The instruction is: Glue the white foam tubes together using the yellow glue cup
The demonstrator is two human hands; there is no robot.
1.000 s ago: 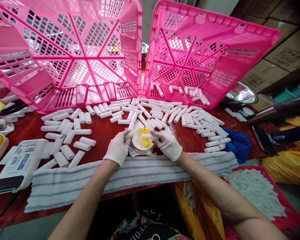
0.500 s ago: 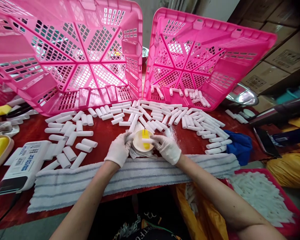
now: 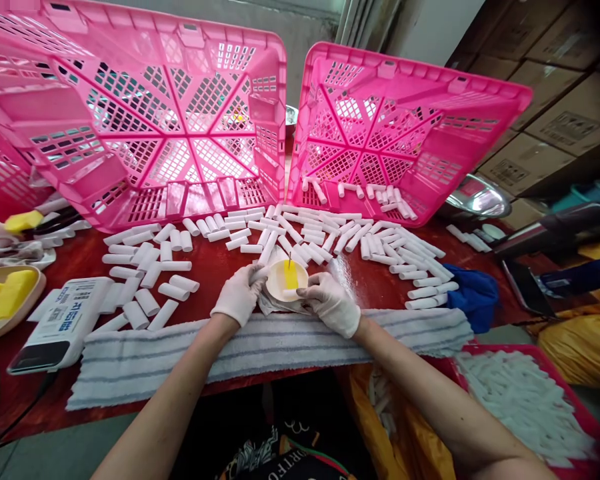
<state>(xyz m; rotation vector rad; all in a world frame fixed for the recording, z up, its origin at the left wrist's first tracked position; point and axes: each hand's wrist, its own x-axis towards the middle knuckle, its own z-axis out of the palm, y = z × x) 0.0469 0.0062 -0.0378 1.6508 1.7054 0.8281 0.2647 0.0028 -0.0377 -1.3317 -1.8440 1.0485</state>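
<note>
Both my hands wear white gloves and meet at a small white dish [image 3: 279,283] with a yellow sponge [image 3: 291,274] in it, on the red table. My left hand [image 3: 239,294] is curled at the dish's left rim. My right hand [image 3: 331,303] pinches a small white tube [image 3: 291,293] at the dish's near edge. Several white tubes [image 3: 330,230] lie scattered on the table beyond the dish, and more [image 3: 145,280] lie to the left.
Two pink baskets [image 3: 145,127] [image 3: 405,127] lean tilted behind the tubes. A striped towel [image 3: 260,347] lies along the table's near edge. A white device [image 3: 55,323] and a bowl with yellow sponges [image 3: 5,297] sit left. A blue cloth [image 3: 473,293] lies right, a red tray of white tubes [image 3: 520,393] lower right.
My right hand has lowered the white tube from above the yellow sponge to the dish's near edge. The view has tilted upward a little. My left hand has stayed at the rim.
</note>
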